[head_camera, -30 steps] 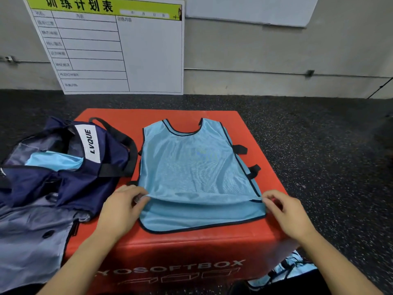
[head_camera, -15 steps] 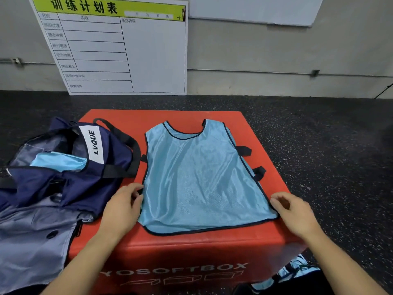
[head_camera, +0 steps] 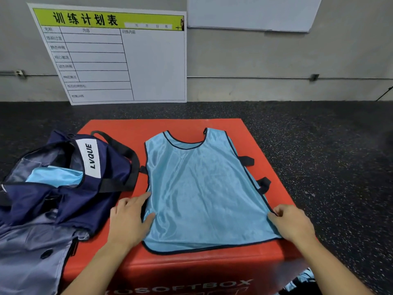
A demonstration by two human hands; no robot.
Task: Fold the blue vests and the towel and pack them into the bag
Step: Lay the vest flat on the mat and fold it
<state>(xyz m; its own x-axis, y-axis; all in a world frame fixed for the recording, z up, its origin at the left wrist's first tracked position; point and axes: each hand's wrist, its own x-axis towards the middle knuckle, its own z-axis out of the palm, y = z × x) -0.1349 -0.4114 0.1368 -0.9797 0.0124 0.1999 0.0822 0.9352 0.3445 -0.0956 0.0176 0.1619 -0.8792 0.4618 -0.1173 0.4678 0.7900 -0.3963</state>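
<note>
The blue vest (head_camera: 204, 188) now lies flat on the red box (head_camera: 263, 141), its lifted hem dropped – ready for folding; left hand (head_camera: 129, 220) rests open, right hand (head_camera: 291, 222) pinches its right edge

bag (head_camera: 53, 199) cut off at left edge — contents mostly hidden
</note>
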